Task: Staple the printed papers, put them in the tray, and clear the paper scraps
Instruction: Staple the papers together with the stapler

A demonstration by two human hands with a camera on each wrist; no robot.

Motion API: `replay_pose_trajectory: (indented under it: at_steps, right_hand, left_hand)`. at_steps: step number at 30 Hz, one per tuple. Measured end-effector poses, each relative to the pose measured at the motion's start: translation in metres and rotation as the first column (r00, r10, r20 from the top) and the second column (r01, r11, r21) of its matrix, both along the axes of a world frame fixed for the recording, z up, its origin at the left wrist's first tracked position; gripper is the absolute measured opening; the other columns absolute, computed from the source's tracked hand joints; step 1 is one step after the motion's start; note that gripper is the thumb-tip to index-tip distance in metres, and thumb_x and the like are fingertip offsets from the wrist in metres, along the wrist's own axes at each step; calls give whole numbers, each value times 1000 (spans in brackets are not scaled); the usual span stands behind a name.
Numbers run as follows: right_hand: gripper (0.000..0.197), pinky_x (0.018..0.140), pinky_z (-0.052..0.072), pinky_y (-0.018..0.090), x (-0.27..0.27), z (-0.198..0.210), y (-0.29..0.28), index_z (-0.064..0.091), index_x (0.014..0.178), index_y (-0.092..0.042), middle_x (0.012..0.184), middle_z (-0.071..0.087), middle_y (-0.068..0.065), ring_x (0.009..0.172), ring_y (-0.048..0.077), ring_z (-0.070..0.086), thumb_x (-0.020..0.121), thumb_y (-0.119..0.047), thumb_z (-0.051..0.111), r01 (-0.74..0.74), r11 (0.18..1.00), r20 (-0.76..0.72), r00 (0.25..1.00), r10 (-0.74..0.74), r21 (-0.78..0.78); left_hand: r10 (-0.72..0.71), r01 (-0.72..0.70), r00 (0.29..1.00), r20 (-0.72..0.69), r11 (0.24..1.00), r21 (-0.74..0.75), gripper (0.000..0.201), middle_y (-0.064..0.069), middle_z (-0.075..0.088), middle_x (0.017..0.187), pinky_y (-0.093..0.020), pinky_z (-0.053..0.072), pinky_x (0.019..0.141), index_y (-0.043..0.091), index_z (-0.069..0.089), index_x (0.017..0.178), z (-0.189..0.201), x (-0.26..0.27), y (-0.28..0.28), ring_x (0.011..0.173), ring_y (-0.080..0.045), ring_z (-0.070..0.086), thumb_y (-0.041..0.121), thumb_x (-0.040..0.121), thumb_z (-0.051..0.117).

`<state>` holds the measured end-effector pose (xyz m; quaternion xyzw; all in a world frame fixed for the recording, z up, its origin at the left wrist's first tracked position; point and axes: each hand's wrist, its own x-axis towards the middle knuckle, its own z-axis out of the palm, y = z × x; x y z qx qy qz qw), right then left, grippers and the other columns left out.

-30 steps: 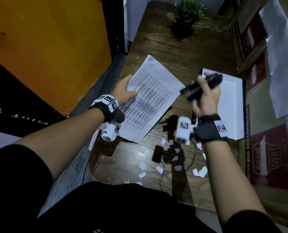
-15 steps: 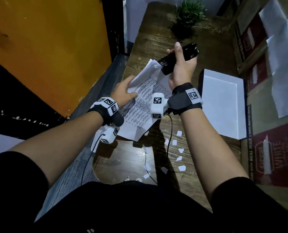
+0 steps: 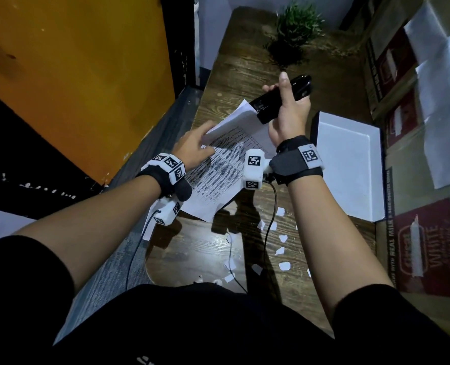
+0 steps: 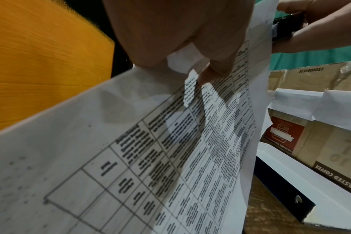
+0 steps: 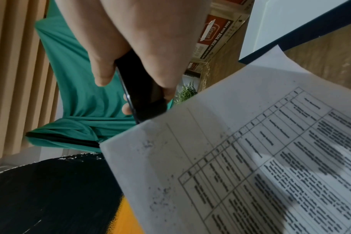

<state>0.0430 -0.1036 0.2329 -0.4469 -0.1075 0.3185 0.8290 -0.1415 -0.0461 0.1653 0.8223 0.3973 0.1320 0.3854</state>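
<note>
We see the printed papers (image 3: pixel 218 169) lying on the wooden desk (image 3: pixel 245 69), their far corner lifted off it. Our left hand (image 3: pixel 192 148) pinches the sheets at their 9 o'clock edge, thumb on top and fingers (image 4: pixel 212 74) curled beneath. Our right hand (image 3: pixel 288 114) is wrapped around the black stapler (image 3: pixel 279 101), whose mouth sits over the raised corner at the papers' 12 o'clock. The white tray (image 3: pixel 350 167) rests on the desk at 3 o'clock of the papers, just beside them, and we see nothing in it. Paper scraps (image 3: pixel 281 251) lie scattered on the desk at 6 o'clock, near us. A small green plant (image 3: pixel 294 30) stands at the far end of the desk, and cardboard boxes (image 3: pixel 429 246) line its 3 o'clock side.
</note>
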Motion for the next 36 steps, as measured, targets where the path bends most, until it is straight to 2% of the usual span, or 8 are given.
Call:
replay_pose_trajectory:
  at_steps: [8,18,24,26,28,30,33,36]
  right_hand:
    - [16,71,55,32,14,5,-14,50,88,-7,71,58,7,65,21,65,89,-15,65,-202,974,-50,979,198,-100]
    - [24,73,54,38,8,-7,-27,55,86,-7,77,63,8,70,20,65,75,2,74,-127,991,41,991,128,-38]
    - [33,78,51,43,13,-13,-32,52,90,-1,86,60,20,80,29,59,70,-2,79,32,999,304,953,-17,-44]
    - [30,81,50,42,21,-7,-35,51,88,-7,87,61,16,82,26,60,72,-4,76,65,996,476,879,-32,-54]
    - [28,75,51,24,28,5,-36,54,84,-17,89,63,5,80,10,60,72,-7,77,26,981,669,734,112,-193]
    - [37,67,47,13,32,16,-32,58,92,-11,92,63,-3,78,1,57,66,-17,84,-34,902,768,511,386,-430]
    - [43,70,48,23,30,21,-23,53,93,-7,92,63,-3,84,10,58,63,-17,82,30,754,743,198,639,-656]
    - [25,56,32,20,29,20,-17,45,81,-11,73,49,-9,70,6,43,71,-9,68,83,772,774,155,614,-630]
  left_hand:
    - [7,-6,999,34,1000,-26,38,-13,61,77,-38,49,46,39,50,104,-1,4,4,48,-24,50,13,77,54]
    - [-22,32,996,91,994,-106,38,-11,62,100,-30,45,62,31,51,107,5,5,2,71,-25,56,9,78,59]
    - [-25,48,986,163,989,-141,40,-7,59,101,-32,46,68,24,51,111,10,4,3,80,-20,55,3,77,59]
    - [-30,57,982,184,988,-140,42,-13,61,106,-29,45,71,19,51,115,11,2,4,83,-19,56,3,77,59]
    - [-13,41,979,205,991,-131,47,-12,60,115,-27,46,78,13,50,122,10,0,6,96,-22,58,3,77,59]
    - [4,24,976,219,992,-127,50,-12,60,119,-33,48,86,12,49,124,12,-1,7,105,-28,59,5,77,59]
    - [-29,60,968,250,991,-117,48,-15,61,118,-40,49,91,12,50,122,17,0,5,106,-32,60,7,76,58]
    - [-32,55,973,229,994,-96,46,-11,60,116,-44,47,94,14,49,121,16,1,6,105,-28,59,11,76,58]
